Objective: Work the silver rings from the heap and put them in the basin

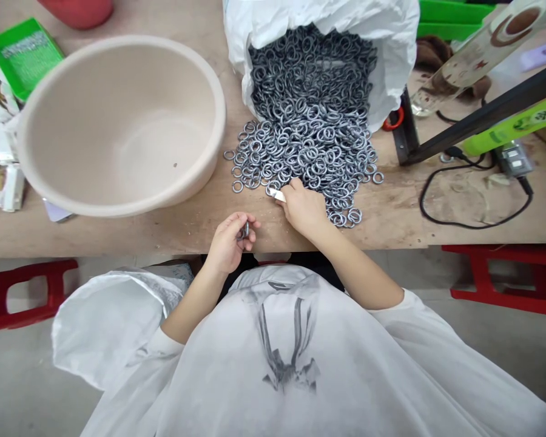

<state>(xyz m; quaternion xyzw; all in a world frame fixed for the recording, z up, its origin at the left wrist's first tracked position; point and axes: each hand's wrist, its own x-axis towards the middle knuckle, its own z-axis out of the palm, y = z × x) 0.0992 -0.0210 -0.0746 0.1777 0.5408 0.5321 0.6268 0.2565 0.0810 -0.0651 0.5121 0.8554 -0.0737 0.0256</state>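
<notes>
Dark grey metal rings [307,145] spill from a white sack [395,54] onto the wooden table. My right hand [304,208] rests at the near edge of this heap. Its fingers are closed on a small white piece with a pointed end [277,195], which touches or nearly touches the nearest rings; its kind I cannot tell. Lower and to the left, over the table's front edge, my left hand [230,241] is closed with a metal ring [244,230] pinched between thumb and fingers. Whether more rings are behind it is hidden.
A large beige basin [122,206] stands left of the heap. Beyond it are a green tray [25,54] and white pieces [2,136]. A black metal frame [473,109], a clear bottle [473,57] and a cable [464,226] lie right. An open white bag [104,321] is below the table.
</notes>
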